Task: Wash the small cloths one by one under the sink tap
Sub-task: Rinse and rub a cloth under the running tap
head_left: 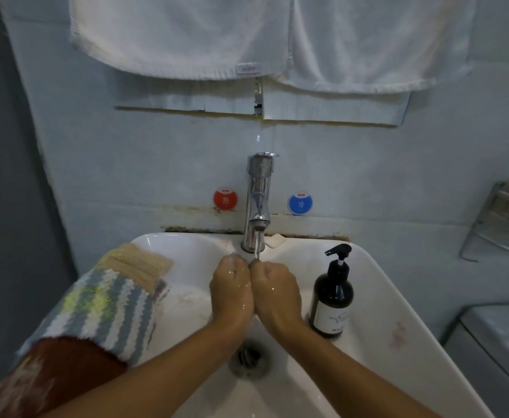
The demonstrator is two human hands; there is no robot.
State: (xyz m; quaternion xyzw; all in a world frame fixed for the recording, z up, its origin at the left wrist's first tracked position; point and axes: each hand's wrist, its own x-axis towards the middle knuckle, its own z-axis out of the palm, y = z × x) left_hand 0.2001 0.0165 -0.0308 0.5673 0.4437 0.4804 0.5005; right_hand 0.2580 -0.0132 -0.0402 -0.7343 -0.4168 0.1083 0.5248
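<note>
- Two wet hands, the left hand (232, 289) and the right hand (274, 289), are pressed side by side in loose fists under the chrome tap (257, 203), where a thin stream of water (257, 247) falls between the knuckles.
- Whether a cloth is bunched inside the fists cannot be told; a pale pink scrap (228, 246) shows just beyond the left knuckles.
- Several small cloths lie stacked on the left rim of the white sink (383, 297): a beige knitted cloth (140, 265), a blue-and-white striped cloth (108, 312), and a rust-red cloth (57, 372) nearest the camera.
- A dark pump bottle (333, 294) stands on the right rim, near the right wrist.
- White towels (247, 34) hang above on the wall.
</note>
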